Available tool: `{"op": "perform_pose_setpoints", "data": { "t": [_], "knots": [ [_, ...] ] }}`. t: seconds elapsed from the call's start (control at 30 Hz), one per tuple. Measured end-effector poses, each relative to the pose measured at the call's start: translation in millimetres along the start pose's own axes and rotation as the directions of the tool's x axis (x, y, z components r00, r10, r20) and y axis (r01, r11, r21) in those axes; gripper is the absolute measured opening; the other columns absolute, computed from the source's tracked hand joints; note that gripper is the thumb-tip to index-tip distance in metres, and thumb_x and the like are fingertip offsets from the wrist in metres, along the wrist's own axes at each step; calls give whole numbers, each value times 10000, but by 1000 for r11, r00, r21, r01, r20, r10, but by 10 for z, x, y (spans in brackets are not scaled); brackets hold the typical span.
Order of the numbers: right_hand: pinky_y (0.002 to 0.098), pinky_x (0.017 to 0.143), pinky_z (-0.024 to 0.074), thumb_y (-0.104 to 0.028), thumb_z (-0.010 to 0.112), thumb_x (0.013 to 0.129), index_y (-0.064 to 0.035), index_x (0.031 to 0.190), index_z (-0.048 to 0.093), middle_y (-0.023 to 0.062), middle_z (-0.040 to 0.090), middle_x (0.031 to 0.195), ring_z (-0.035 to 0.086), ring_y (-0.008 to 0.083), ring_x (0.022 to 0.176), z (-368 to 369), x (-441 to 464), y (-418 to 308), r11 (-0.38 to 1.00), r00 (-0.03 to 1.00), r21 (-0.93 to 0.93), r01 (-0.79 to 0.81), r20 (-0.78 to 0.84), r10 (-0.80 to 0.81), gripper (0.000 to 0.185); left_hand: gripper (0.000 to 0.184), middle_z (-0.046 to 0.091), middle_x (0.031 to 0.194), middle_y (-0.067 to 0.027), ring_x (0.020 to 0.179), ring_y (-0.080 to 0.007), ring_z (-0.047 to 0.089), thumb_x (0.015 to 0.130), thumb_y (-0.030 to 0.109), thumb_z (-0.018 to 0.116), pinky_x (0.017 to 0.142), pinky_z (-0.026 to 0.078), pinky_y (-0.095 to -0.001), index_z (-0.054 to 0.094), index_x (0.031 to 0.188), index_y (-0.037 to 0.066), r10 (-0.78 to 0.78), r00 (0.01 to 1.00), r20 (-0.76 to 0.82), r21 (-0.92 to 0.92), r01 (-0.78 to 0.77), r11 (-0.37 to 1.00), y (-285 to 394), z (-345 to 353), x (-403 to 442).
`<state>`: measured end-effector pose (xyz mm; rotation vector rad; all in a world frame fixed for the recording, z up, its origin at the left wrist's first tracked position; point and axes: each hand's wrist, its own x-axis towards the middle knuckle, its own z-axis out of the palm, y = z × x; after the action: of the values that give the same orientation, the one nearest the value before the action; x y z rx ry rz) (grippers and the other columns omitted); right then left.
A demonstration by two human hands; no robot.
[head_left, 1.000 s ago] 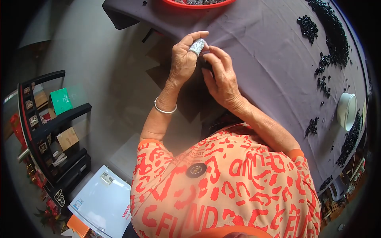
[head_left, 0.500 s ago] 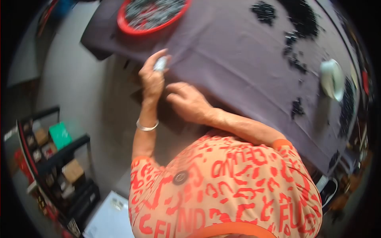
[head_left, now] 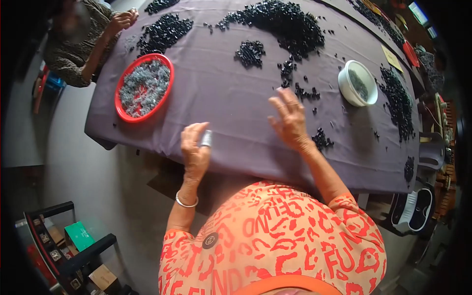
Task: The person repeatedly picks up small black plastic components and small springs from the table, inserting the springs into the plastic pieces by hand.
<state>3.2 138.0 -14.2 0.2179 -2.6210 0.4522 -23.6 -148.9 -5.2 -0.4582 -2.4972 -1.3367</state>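
My left hand (head_left: pixel 195 150) is over the near edge of the cloth-covered table (head_left: pixel 221 108), with a silvery wrap (head_left: pixel 206 138) on one digit. Its fingers are curled; whether anything is between them is too small to tell. My right hand (head_left: pixel 290 120) is over the cloth with its fingers apart and nothing in it. Just beyond its fingertips lie scattered small black pieces (head_left: pixel 307 92), which trail from a large black heap (head_left: pixel 280 22). A smaller black cluster (head_left: pixel 322 140) sits to the right of my right hand.
A red basin (head_left: pixel 168 91) of small grey pieces stands at the table's left. At the right is a white tub (head_left: pixel 348 91) with greyish contents. A co-worker's hand (head_left: pixel 123 20) is at the far left corner. A shelf (head_left: pixel 69 243) stands at lower left.
The view has swung toward the table. My hands, close together earlier, are now apart; my right hand has moved out over the cloth and its fingers have spread.
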Motion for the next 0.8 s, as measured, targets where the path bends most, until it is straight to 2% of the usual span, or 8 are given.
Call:
{"op": "perform_pose_setpoints", "data": {
  "t": [0.03,0.17,0.23,0.33,0.37,0.5,0.67,0.8],
  "knots": [
    [457,1056,348,-250,732,782,-127,1300,535,155,407,1448,368,343,1360,63,44,276,997,999,-81,-2,-37,-1,568,312,630,1014,-131,976,-300,587,760,-68,637,853,483,-381,667,1053,36,24,999,27,-6,-24,1000,61,92,6],
    [452,1081,319,-333,635,882,-134,1369,487,167,381,1478,321,337,1396,200,483,750,982,995,-163,-98,-7,98,546,324,638,1007,-135,962,-315,580,713,-66,642,854,482,-399,671,1018,40,169,975,141,-53,-163,985,280,392,21],
    [449,1092,306,-365,585,918,-134,1384,472,162,373,1490,302,325,1411,278,687,871,972,991,-208,-112,42,124,532,330,642,1006,-121,968,-301,589,723,-89,639,844,489,-392,679,1020,51,179,964,195,-103,-162,981,366,536,5],
    [450,1098,299,-372,557,938,-129,1387,468,150,365,1500,294,306,1421,358,789,970,961,967,-249,-118,190,168,518,356,644,1006,-108,965,-297,592,706,-106,639,845,490,-391,682,1019,56,206,949,237,-158,-171,972,445,698,11],
    [450,1099,300,-356,561,935,-119,1386,474,133,388,1490,321,298,1407,371,736,979,958,971,-278,-73,198,131,517,366,644,1007,-105,963,-298,590,694,-109,640,848,489,-392,681,1018,57,216,944,248,-175,-175,969,460,738,10],
    [444,1102,302,-342,580,920,-99,1371,497,120,435,1460,366,303,1379,199,449,887,977,984,-210,-23,166,59,519,385,643,1009,-101,961,-301,587,677,-110,638,849,487,-392,677,1023,54,200,941,272,-161,-161,974,482,878,108],
    [464,1106,290,-325,605,905,-104,1360,507,106,438,1459,350,297,1388,-35,82,702,988,982,-152,-25,183,53,515,383,634,1037,-102,981,-308,575,681,-97,655,861,480,-388,669,1034,53,225,944,241,-133,-198,971,533,1089,349],
    [470,1107,277,-307,626,891,-97,1350,514,106,430,1465,352,291,1384,-241,-76,563,989,983,-136,-64,162,86,517,376,599,1136,-124,1058,-325,546,749,8,713,917,460,-407,642,1115,60,230,953,200,-9,-233,973,575,1319,458]
  ]
}}
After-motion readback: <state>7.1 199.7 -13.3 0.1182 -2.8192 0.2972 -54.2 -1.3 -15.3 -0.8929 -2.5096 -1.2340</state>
